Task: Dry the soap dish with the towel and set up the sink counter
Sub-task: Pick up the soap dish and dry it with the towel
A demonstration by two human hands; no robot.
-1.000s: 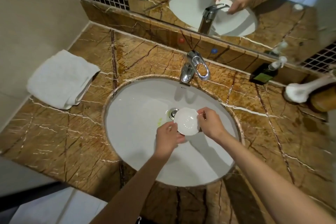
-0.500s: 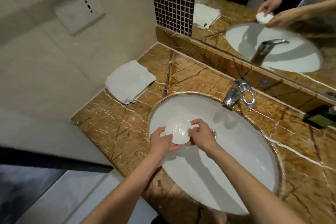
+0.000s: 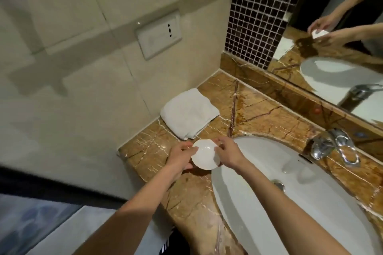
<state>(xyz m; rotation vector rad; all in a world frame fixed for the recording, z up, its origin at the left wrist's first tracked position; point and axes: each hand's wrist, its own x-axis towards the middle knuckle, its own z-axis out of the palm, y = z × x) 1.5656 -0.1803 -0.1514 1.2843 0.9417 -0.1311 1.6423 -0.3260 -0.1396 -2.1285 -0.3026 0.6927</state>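
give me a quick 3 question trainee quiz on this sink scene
1. True or false: the soap dish is held by both hands.
2. Where is the folded towel? A) in the basin B) on the counter by the wall C) draped on the faucet
3. Fill in: the dish is held over the counter's ____ edge of the basin.

Key: 1 true: left hand and right hand grip its rim. 2 B. 3 left.

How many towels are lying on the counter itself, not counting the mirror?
1: a folded white towel on the counter by the left wall, beyond the soap dish. None hidden, as far as visible.
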